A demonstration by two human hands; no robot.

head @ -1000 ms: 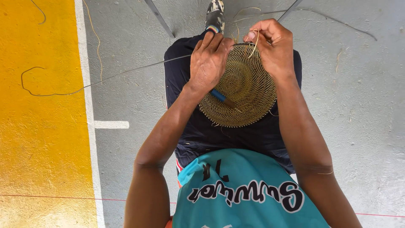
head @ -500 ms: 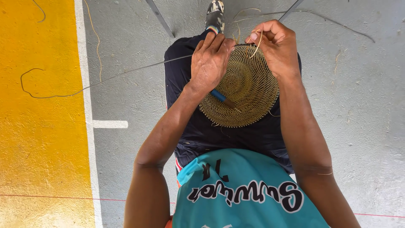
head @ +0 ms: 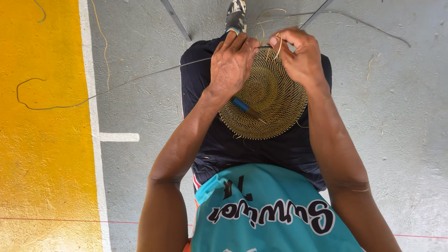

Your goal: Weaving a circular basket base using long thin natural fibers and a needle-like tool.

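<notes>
A person seated over a grey floor works a round coiled mat resting on the lap. A broad disc of tight golden coils is already woven; only the far rim is being worked. The left hand clamps that edge, a blue-handled tool tucked beneath it. The right hand pinches a pale fibre strand between narrowed fingers. A long thin strand trails leftward.

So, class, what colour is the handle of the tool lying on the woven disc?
Blue handle, seen in the head view.
</notes>
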